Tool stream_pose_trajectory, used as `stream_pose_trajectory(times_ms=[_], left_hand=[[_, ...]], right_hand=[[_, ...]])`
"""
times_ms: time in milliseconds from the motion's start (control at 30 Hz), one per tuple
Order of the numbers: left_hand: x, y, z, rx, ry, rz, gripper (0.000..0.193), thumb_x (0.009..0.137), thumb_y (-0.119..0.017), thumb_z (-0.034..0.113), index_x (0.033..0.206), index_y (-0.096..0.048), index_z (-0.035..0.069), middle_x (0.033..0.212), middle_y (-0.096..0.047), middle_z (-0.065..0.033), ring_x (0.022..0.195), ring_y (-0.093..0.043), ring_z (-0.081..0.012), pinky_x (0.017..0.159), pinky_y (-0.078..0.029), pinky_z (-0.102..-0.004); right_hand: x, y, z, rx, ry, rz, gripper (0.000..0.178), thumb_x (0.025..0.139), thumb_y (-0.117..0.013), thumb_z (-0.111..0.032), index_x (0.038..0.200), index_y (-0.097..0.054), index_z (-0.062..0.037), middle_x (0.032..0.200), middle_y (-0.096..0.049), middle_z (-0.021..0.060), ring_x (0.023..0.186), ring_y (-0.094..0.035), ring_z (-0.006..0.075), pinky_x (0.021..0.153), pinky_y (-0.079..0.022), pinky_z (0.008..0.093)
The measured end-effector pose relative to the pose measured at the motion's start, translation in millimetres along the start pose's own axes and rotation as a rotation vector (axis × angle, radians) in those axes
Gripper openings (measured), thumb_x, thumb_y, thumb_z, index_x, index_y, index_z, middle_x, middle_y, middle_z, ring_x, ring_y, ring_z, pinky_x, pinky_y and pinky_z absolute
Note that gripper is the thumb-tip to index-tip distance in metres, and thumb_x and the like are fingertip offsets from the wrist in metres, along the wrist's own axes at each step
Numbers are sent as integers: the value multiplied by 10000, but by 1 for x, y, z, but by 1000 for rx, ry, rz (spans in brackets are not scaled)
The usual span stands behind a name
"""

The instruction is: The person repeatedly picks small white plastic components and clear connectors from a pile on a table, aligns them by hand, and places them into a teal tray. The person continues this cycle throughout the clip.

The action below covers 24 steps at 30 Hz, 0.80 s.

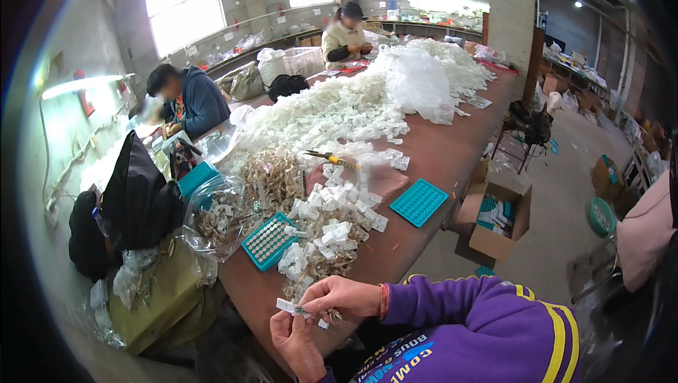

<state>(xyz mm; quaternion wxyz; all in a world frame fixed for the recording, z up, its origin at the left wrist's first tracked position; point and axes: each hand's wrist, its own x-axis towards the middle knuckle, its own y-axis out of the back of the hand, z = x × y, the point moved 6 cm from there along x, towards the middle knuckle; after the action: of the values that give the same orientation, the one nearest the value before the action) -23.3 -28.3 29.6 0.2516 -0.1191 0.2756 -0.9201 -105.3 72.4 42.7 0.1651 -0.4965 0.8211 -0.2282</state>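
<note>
Close to the near table edge, my left hand (297,343) and my right hand (344,295) meet at a small white plastic piece (286,306). The fingertips of both hands pinch it, and a small greenish part shows between them. Thin tan strands, perhaps wires, hang below my right hand. Just beyond lies a heap of similar white plastic pieces (332,231) mixed with tan strands. To its left, a teal tray (270,242) holds rows of small round silvery discs.
Yellow-handled pliers (337,161) lie on the heap. Another teal tray (419,204) rests on the brown table (452,150). A large pile of white pieces (339,104) covers the table's far part. Two people sit beyond. An open cardboard box (500,238) stands at right.
</note>
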Motion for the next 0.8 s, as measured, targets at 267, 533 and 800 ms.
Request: stream_pose_trajectory(times_ms=[267,533,800], left_hand=[[-3,-3,13,74,-86,42,144,890,-576,-60,969,-489,23,900,-626,-86,761,-589,-120,693,-484,-234],[-11,-18,27,175,-14,-146,216,790,-626,-86,925,-508,35,873,-628,-63,763,-599,-107,718,-480,-233],[-6,-23,51,305,-164,-57,158,758,-583,-95,784,-506,41,768,-461,26,734,-448,-51,663,-373,-200]], right_hand=[[-4,-12,-17,-287,34,42,210,903,-658,-171,997,-667,17,804,-656,13,684,-588,54,591,-472,194],[-1,-8,-44,-548,-112,-170,167,790,-752,-115,845,-633,-11,728,-626,3,669,-580,67,626,-468,202],[4,-14,-12,-83,-319,-4,211,866,-714,-230,838,-591,-60,856,-652,56,724,-642,123,676,-539,263]])
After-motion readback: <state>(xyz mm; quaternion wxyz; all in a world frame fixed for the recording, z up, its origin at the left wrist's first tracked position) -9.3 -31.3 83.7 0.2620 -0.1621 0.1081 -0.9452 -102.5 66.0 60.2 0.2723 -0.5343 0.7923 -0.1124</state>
